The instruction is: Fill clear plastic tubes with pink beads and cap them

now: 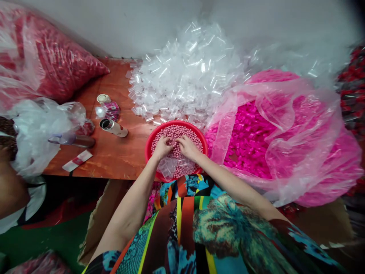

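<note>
Both my hands are over a red basin [147, 146] filled with small pink beads [182, 132]. My left hand [163, 146] has its fingers bent inward and pressed together among the beads. Close beside it, my right hand [186, 146] curls its fingers in the same way, the fingertips of both hands nearly meeting. What they pinch, if anything, is too small to make out. Several clear plastic pieces [167, 167] lie on the beads at the near side of the basin, below my hands.
Behind the basin rises a heap of clear plastic pieces [188, 76]. An open bag of bright pink parts [248, 140] stands at the right. Leftward are an uncapped flask [114, 128], a bottle [76, 140] and a large bag of red parts [57, 57]. Another person's arm [11, 186] shows far left.
</note>
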Demonstrator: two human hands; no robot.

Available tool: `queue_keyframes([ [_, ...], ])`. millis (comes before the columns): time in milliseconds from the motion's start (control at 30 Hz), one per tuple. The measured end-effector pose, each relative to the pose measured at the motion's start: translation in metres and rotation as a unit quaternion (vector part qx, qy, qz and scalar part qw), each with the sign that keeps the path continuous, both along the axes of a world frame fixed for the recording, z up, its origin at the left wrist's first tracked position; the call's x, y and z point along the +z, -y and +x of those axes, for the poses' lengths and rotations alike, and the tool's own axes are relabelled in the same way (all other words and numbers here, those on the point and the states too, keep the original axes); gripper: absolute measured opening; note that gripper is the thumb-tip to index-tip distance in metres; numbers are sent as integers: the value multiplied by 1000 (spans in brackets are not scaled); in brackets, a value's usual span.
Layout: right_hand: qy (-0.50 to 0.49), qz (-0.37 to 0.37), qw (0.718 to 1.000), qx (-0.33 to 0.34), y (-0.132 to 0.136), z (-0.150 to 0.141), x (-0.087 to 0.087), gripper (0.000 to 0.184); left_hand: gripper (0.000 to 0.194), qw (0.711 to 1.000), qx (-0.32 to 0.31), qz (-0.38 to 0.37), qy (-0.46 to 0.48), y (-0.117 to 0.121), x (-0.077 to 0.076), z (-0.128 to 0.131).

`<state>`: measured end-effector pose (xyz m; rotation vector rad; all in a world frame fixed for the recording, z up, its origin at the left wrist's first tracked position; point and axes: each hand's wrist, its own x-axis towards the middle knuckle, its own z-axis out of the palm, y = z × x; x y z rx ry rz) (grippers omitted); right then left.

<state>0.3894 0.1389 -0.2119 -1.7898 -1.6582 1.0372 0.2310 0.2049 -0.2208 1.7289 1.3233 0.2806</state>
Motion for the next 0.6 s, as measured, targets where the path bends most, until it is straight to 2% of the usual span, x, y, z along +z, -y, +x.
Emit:
queue_keyframes([
  [133, -17, 59, 998, 5, 17, 21, 11, 34, 47, 991, 51, -33, 116, 19, 5, -7],
  [200, -39, 92, 995, -2, 28, 30, 17, 32, 53, 969, 102, -89, 209, 27, 12, -8],
  [267, -54, 103, 993, -24, 42, 39, 21, 30, 60, 932, 144, -158, 292, 32, 22, -9],
  [433, -84, 70, 983, -145, 82, 67, 27, 29, 54, 863, 165, -257, 403, 35, 50, -11],
  [533, -76, 72, 962, -251, 113, 100, 29, 32, 47, 815, 155, -316, 461, 37, 58, -10],
  [600, -28, 85, 943, -320, 133, 129, 27, 32, 44, 790, 143, -337, 491, 40, 61, -9],
])
